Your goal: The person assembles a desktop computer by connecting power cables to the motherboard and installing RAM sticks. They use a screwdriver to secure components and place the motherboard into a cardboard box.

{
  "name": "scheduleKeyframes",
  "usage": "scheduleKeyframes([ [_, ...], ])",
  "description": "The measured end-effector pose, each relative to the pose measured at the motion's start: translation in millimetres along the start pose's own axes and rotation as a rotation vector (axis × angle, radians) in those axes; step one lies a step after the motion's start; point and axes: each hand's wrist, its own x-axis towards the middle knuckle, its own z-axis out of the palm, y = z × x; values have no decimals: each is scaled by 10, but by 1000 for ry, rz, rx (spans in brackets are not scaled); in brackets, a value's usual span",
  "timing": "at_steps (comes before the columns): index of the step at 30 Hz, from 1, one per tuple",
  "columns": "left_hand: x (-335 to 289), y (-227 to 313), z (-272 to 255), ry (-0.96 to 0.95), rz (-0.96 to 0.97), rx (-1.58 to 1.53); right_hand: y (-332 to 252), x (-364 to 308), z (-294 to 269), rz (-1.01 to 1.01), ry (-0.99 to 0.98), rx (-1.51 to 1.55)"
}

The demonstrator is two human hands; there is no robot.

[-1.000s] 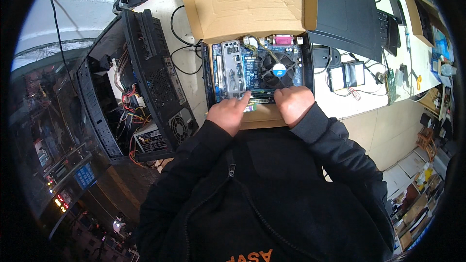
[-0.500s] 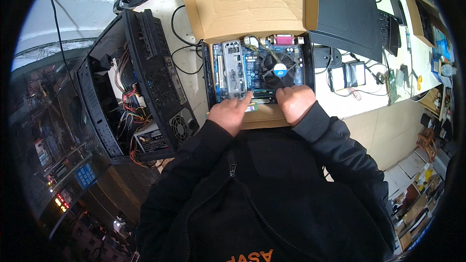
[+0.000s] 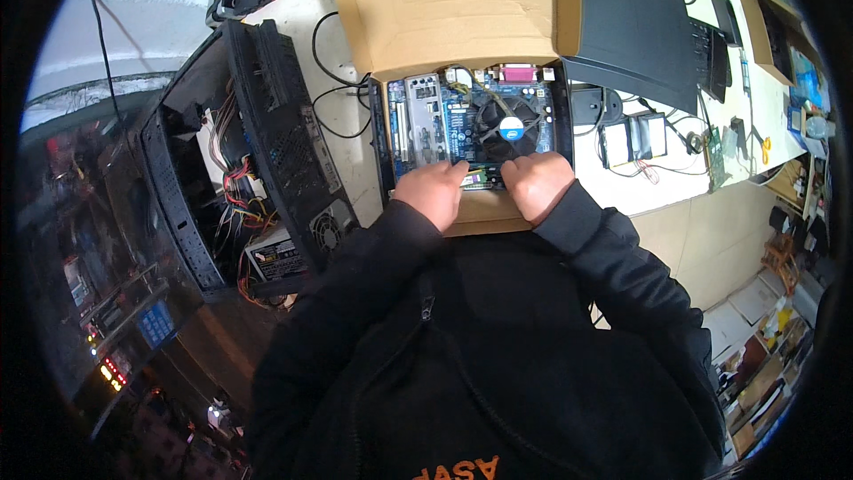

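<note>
A blue motherboard lies inside an open cardboard box. A black fan with a round blue-and-white hub sits on it, and a silver port plate lies over its left part. My left hand is closed at the board's near edge, its thumb and forefinger at the left end of a thin green memory module by the memory slots. Opposite it, my right hand is curled into a pinch at the right end of the slots, just below the fan. Its fingertips are hidden.
An open black computer case with loose coloured wires and a power supply stands on the left. A black panel lies at the right behind the box. Cables, a small green board and orange scissors are further right.
My left hand has shifted right and slightly away from me, and its outstretched forefinger has drawn in. The green module now shows between both hands. My right hand has barely moved.
</note>
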Motion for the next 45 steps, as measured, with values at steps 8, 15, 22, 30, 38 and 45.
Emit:
scheduleKeyframes([
  [8,140,-80,-24,120,11,-276,111,-107,31,44,202,253],
  [15,153,-73,17,135,-32,-294,708,-758,-292,845,549,458],
  [22,128,-107,15,125,5,-277,452,-759,30,693,489,699],
  [30,104,-142,52,185,74,-306,312,-428,-79,196,347,5],
  [38,78,-135,61,196,73,-315,352,-406,-10,190,177,-93],
  [45,80,-149,96,229,68,-302,405,-378,-83,128,112,-69],
])
